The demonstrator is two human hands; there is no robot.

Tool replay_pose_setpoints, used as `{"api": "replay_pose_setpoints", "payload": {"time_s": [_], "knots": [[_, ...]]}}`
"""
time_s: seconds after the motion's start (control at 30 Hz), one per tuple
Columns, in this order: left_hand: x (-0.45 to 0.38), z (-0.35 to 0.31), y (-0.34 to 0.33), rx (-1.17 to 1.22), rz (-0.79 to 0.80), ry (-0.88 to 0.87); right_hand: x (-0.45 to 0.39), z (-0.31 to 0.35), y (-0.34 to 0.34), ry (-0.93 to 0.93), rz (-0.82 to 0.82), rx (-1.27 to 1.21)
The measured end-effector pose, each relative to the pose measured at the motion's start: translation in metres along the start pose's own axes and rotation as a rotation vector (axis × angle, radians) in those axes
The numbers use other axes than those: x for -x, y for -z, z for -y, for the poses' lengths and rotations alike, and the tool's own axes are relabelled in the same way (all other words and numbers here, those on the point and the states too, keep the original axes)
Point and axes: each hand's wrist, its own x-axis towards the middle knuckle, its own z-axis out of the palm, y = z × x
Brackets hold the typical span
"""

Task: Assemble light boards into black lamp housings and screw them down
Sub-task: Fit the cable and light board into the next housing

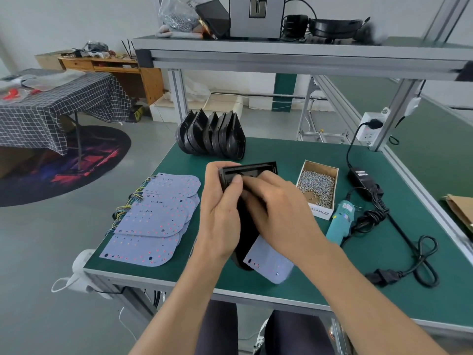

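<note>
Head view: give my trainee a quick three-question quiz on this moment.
1. True or false: the left hand grips the black housing.
2. Where is the screw box? A) left of the spare boards B) right of the hands C) on the shelf
3. Which tool lies beside the screw box, untouched?

Key: 1 true. 2 B. 3 the teal screwdriver; the right hand is at the housing instead.

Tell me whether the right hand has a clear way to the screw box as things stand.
Probably yes: the screw box lies open-topped just beside the right hand, nothing between, but that hand would first have to leave the black housing.
</note>
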Motion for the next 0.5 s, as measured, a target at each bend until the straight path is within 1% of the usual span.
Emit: {"api": "replay_pose_setpoints", "payload": {"time_s": [0.07,0.13,0.17,0.23,0.33,0.37,0.5], "knots": [[-0.003,-0.001,0.0,0.026,-0.006,0.023,0.006,0.001,0.0,0.021,0.025,0.09],[-0.003,0.0,-0.002,0.049,-0.003,0.062,0.009,0.002,-0.003,0.023,0.013,0.216],[-0.002,0.0,-0.003,0.067,-0.006,0.079,0.008,0.002,-0.004,0.018,-0.008,0.232],[-0.002,0.002,-0.004,0.109,-0.014,0.099,0.008,-0.002,-0.005,0.002,-0.066,0.146],[-0.002,0.003,-0.005,0.094,-0.018,0.092,0.01,-0.012,-0.004,-0.069,-0.134,-0.115],[-0.002,0.003,-0.006,0.09,-0.018,0.098,0.011,-0.014,-0.004,-0.097,-0.155,-0.157],[-0.002,0.002,-0.005,0.106,-0.02,0.126,0.009,-0.012,-0.006,-0.08,-0.196,-0.154]]}}
